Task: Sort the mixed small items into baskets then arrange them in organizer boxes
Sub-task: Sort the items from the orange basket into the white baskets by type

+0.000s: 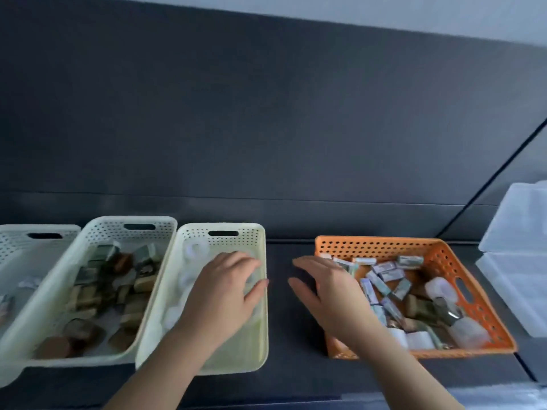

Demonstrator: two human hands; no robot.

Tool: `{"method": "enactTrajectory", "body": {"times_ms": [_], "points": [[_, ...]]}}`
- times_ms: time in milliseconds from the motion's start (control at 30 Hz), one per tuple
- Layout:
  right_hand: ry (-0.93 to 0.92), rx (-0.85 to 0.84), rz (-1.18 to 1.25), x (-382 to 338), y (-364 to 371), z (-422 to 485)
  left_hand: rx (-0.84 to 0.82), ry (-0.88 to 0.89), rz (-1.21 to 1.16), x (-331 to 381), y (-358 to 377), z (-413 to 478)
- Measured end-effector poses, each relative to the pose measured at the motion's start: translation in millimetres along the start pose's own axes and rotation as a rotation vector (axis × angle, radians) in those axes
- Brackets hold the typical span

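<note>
Head view: empty, splayed hands point(220, 287) point(327, 287) over perforated cream basket point(189, 232), orange basket point(384, 248).

Head camera looks forward and down, close over the table point(279, 335).

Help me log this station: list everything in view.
Orange basket: one, orange, right of centre.
Mixed items: many, grey, white, brown, in orange basket.
Yellow basket: one, pale yellow, centre.
White rings: several, white, inside yellow basket.
White baskets: two, white, left.
Brown blocks: many, brown, white basket beside yellow basket.
Clear boxes: two, clear, far right.
Table: one, dark, underneath.
Left hand: one, over yellow basket.
Right hand: one, at orange basket's left rim.
</note>
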State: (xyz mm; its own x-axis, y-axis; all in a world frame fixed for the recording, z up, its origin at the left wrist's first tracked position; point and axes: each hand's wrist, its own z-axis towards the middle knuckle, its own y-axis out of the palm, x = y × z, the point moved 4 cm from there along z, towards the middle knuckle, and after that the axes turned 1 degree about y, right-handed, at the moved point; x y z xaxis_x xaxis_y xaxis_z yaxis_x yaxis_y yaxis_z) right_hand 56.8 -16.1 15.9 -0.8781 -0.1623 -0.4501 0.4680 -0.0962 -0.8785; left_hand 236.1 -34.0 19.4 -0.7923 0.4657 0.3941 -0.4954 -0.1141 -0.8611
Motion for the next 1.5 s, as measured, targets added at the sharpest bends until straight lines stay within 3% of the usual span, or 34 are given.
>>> {"method": "enactTrajectory", "body": {"times_ms": [300,533,733,933,1067,1233,1367,1500], "points": [[0.352,-0.082,-0.039,184,-68,-39,-0.307,0.177,-0.127,131,116,72],[0.312,-0.162,-0.033,232,-74,-34,-0.630,0.300,0.178,166,196,107],[0.244,-0.282,-0.044,246,-64,-14,-0.691,0.383,0.358,165,210,114],[0.216,-0.376,-0.050,244,-51,5,-0.556,0.189,0.002,150,182,123],[0.263,-0.347,-0.101,239,-40,19,-0.453,0.022,-0.249,136,153,114],[0.241,-0.361,-0.170,227,-19,24,-0.562,-0.118,-0.360,132,148,102],[0.217,-0.381,-0.108,228,-16,25,-0.702,-0.204,-0.317,140,158,102],[0.182,-0.396,-0.023,232,-22,21,-0.846,-0.164,-0.032,150,175,98]]}}
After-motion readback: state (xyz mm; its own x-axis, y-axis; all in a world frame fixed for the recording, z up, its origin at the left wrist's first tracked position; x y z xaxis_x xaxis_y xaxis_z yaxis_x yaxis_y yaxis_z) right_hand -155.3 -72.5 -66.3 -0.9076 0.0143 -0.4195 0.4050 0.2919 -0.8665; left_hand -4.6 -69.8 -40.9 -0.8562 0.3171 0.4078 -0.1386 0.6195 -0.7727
